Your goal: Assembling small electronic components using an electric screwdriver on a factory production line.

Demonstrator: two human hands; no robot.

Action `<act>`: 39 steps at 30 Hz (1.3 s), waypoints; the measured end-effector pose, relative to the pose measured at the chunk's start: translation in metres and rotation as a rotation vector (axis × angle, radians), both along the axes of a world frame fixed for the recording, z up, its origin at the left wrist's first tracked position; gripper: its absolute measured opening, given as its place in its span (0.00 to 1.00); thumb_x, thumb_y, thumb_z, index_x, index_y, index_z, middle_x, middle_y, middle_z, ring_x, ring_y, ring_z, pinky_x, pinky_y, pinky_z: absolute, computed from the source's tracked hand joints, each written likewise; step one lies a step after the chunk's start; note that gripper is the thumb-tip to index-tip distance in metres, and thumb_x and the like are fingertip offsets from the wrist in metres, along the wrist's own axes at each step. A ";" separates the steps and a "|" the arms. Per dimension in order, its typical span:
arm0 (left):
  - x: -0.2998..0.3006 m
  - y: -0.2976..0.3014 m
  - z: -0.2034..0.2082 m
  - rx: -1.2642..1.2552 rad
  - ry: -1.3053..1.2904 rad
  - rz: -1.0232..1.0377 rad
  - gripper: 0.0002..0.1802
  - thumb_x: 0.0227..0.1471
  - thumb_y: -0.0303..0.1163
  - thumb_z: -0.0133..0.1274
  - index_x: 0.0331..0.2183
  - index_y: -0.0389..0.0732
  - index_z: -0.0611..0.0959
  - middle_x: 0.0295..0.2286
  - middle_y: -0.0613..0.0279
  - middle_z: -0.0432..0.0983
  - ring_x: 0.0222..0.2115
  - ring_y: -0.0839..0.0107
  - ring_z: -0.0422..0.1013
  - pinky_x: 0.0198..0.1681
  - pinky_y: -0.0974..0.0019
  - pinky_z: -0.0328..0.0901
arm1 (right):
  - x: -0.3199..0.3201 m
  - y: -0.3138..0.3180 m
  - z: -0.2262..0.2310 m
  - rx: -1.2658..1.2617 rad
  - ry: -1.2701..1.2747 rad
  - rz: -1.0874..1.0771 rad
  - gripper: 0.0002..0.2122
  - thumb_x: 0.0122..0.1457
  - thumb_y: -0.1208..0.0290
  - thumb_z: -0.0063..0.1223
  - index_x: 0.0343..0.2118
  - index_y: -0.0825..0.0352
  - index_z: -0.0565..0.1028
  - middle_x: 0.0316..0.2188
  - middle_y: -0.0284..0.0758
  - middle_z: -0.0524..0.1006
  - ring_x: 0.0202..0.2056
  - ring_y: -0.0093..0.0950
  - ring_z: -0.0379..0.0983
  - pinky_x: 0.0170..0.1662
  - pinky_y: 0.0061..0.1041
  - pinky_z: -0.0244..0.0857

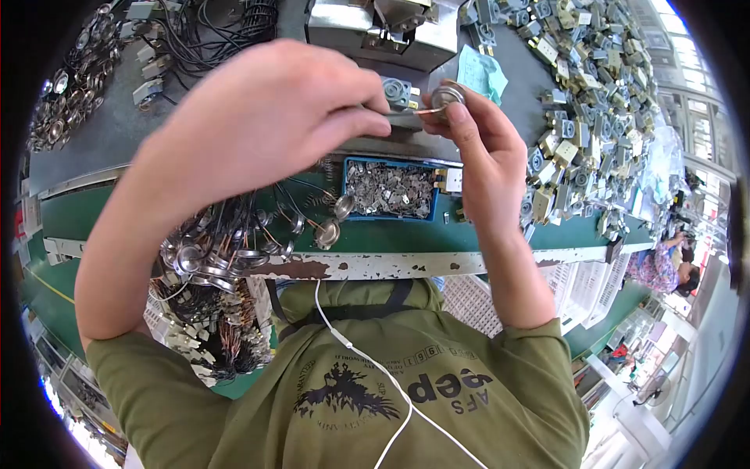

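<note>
My left hand [316, 98] is bent over at the wrist above the bench, thumb and fingers pinched on a thin dark wire [405, 114]. The wire stretches across to a round, shiny metal cap [447, 95], its near end showing a copper-coloured lead. That cap is gripped between the thumb and fingers of my right hand [491, 148]. Behind the wire, a grey plug-like block [397, 91] with brass-coloured pins lies at the foot of a metal machine [336, 27]. Below both hands is a blue tray [391, 218] filled with small metal clips.
Many grey and cream blocks with brass pins [578, 125] are heaped at the right. Wired metal caps [207, 262] hang over the bench's front edge [367, 266]. More caps [70, 105] and black cables [226, 43] lie left. Teal paper [480, 73] rests beside the machine.
</note>
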State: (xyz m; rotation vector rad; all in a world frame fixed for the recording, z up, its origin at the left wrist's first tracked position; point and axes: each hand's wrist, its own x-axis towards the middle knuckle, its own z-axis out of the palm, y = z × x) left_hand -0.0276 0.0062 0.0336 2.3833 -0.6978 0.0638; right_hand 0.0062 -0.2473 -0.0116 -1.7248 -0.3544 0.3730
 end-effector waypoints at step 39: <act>0.024 -0.006 -0.031 0.136 0.245 0.110 0.21 0.61 0.35 0.57 0.56 0.55 0.79 0.24 0.53 0.79 0.26 0.54 0.76 0.32 0.55 0.67 | 0.045 0.035 0.089 0.352 -0.647 -0.260 0.16 0.63 0.74 0.63 0.52 0.71 0.74 0.37 0.39 0.81 0.33 0.22 0.78 0.32 0.21 0.71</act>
